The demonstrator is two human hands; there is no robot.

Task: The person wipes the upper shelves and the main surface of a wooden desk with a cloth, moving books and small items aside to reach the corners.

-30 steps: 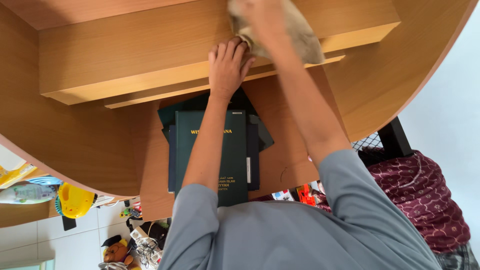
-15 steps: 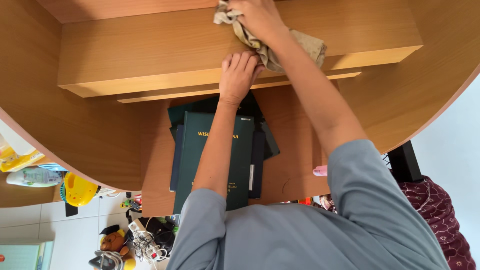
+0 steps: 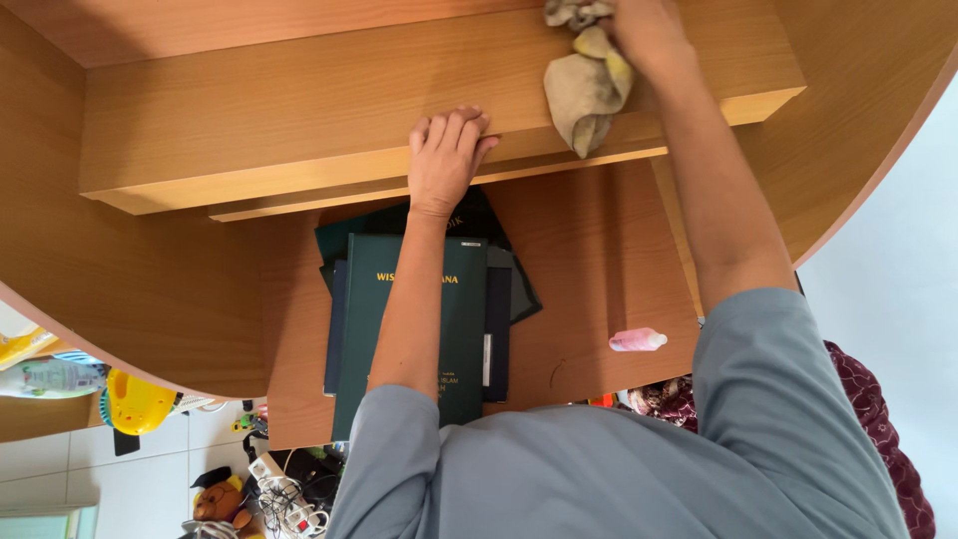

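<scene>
My right hand [image 3: 651, 35] is shut on a crumpled beige cloth [image 3: 586, 90] and presses it against the top of a wooden shelf board [image 3: 249, 110]. The cloth hangs over the board's front edge. My left hand [image 3: 446, 155] lies flat on that same front edge, just left of the cloth, holding nothing. Below my left forearm sits a stack of dark green books [image 3: 464, 299] on the lower wooden surface [image 3: 579, 260]. A small pink bottle [image 3: 637, 340] lies on its side to the right of the books.
Curved wooden side panels [image 3: 130, 289] frame the shelf on both sides. Below left are a yellow toy [image 3: 135, 401], a plastic bottle [image 3: 50, 377], a teddy bear [image 3: 215, 499] and a power strip with cables [image 3: 289, 494] on white tiles. Maroon patterned fabric [image 3: 883, 439] lies lower right.
My right hand has swept the cloth to the right along the shelf top. My left hand stays on the shelf edge. The pink bottle is now fully in view.
</scene>
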